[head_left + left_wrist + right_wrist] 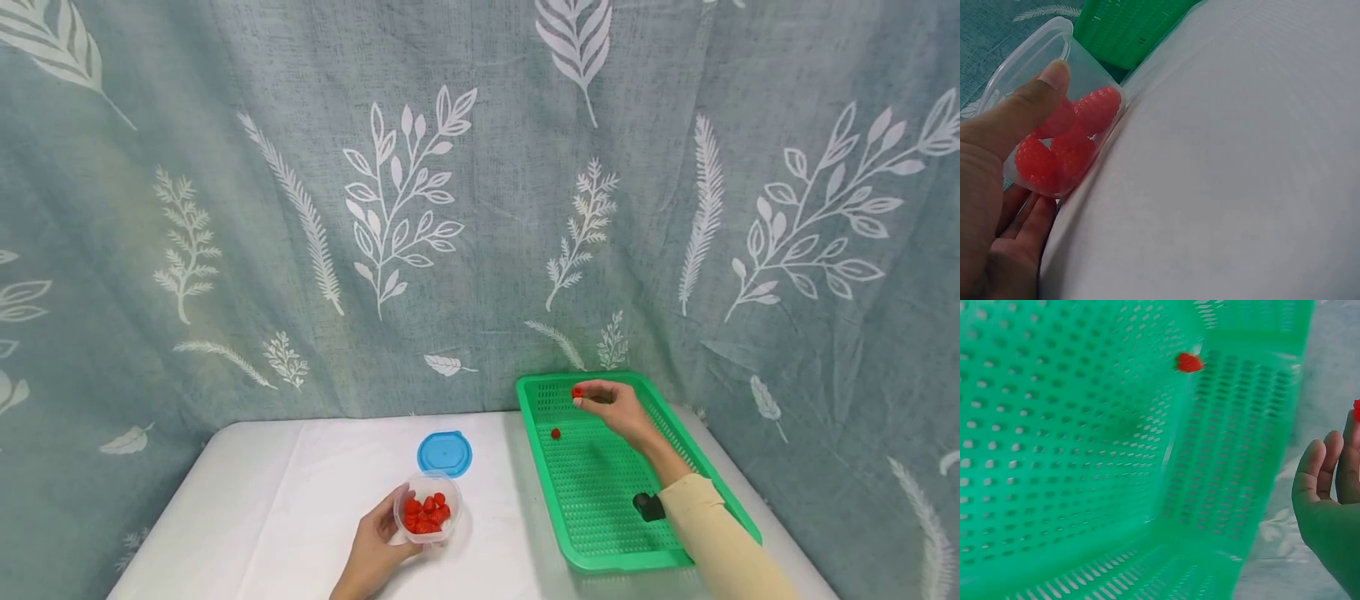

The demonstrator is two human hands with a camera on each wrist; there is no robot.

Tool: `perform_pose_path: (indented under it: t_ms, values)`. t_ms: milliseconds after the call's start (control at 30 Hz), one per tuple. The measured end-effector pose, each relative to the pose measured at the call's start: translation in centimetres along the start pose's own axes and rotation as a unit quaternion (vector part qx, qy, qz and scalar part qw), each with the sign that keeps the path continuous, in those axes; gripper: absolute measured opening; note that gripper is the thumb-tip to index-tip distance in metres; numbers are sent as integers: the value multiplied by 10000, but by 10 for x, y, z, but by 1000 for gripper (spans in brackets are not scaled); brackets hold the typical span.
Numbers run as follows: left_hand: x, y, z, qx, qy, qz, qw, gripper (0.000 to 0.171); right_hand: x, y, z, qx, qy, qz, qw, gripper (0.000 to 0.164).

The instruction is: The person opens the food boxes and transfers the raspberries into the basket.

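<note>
Red berries (424, 527); green basket (600, 517); blue lid (445, 454); white cloth (285, 508); white-leafed grey-green curtain (510, 217)

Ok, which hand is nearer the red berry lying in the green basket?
Right: the right hand is over the basket, near the berry; the left hand is farther off, gripping the clear tub.

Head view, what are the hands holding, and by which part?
The left hand holds the clear tub by its side wall; the right hand pinches a red berry, exact spot too small to tell.
</note>
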State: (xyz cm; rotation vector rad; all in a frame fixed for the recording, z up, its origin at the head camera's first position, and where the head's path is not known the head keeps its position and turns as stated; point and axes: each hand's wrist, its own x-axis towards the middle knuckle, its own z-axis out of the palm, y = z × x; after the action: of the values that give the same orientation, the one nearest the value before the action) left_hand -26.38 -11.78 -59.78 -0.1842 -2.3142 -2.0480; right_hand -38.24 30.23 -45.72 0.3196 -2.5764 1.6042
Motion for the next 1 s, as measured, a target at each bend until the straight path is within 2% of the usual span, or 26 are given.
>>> perform_pose_path:
  t_ms: [367, 700, 1000]
  values:
    - [-3, 0, -3, 16, -40, -126, 9999, 92, 16, 29, 11, 421, -154, 594, 9972, 37]
    - [0, -2, -1, 73, -149, -18, 9999, 92, 16, 49, 6, 218, -201, 1093, 9936, 36]
    - [-1, 1, -1, 71, -118, 2, 9999, 91, 19, 54, 7, -104, -610, 1153, 9914, 40]
